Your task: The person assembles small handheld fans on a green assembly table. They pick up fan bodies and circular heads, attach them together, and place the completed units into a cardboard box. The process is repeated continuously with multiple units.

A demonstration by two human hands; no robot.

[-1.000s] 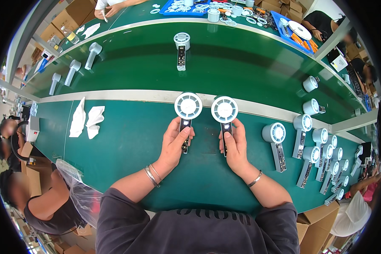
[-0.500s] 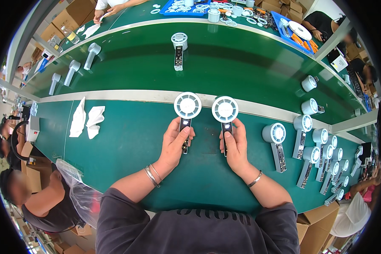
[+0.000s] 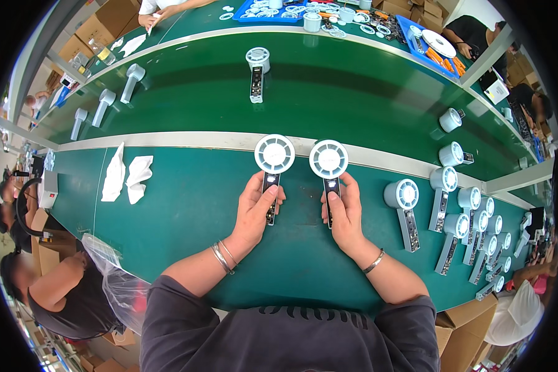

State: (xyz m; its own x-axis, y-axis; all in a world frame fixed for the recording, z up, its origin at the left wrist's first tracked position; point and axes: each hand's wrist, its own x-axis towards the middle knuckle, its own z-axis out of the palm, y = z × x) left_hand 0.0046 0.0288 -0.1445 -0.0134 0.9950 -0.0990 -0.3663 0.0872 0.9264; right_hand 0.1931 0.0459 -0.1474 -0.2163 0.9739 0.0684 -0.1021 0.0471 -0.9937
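Two small handheld fans, pale blue-grey with round slotted heads and opened handles baring dark circuit boards, stand side by side before me. My left hand (image 3: 256, 204) is closed round the handle of the left fan (image 3: 274, 154), its thumb on the board. In the same way, my right hand (image 3: 346, 214) grips the right fan (image 3: 328, 159). Both heads point up and face me, a small gap apart. Closest to my right hand on the green table lies another open-handled fan (image 3: 408, 214).
Several similar fans (image 3: 457, 226) crowd the table's right side. White cloths (image 3: 139, 178) lie at the left. Beyond the pale rail, a green conveyor belt (image 3: 198, 93) carries more fans, one near the middle (image 3: 257, 68). A blue parts tray (image 3: 428, 46) sits beyond it; people work around.
On the belt, the fans have shifted slightly to the left. Both my hands and their fans stay almost still. The person at the left has moved an arm a little.
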